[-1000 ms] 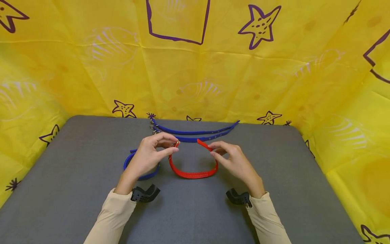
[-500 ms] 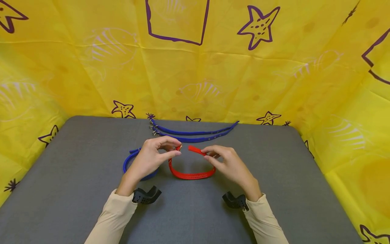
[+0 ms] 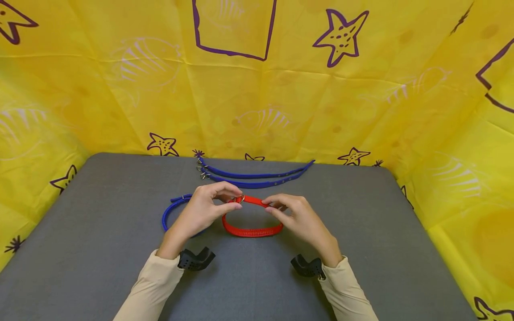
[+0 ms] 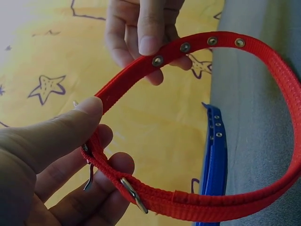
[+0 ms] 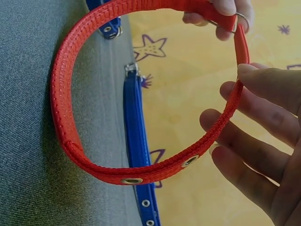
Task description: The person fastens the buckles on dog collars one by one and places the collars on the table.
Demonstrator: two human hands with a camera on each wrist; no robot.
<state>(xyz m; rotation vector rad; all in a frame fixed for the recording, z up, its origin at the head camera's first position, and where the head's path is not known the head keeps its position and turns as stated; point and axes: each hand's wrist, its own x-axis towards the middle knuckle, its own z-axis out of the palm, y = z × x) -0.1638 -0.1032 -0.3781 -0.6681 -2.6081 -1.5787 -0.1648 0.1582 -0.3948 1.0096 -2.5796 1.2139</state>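
Observation:
A red collar (image 3: pixel 253 232) with metal eyelets is bent into a ring between the two hands, its lower curve close over the grey table. My left hand (image 3: pixel 204 207) pinches the buckle end between thumb and fingers. Opposite it, my right hand (image 3: pixel 299 216) pinches the eyelet strap a short way behind its tip. The tip now meets the metal buckle (image 5: pixel 241 22), which the left fingers partly cover. A metal D-ring (image 4: pixel 134 195) sits on the band beside the left fingertips in the left wrist view.
Two blue collars (image 3: pixel 257 184) lie stretched out side by side at the back of the grey table (image 3: pixel 381 249), buckles to the left. Another blue collar (image 3: pixel 166 218), looped, lies partly behind the left hand. A yellow patterned cloth (image 3: pixel 257 89) hangs along the table's back and sides.
The right hand has moved left with the red strap end, bringing its tip to the buckle. The left hand has shifted slightly right and down, still pinching the buckle end.

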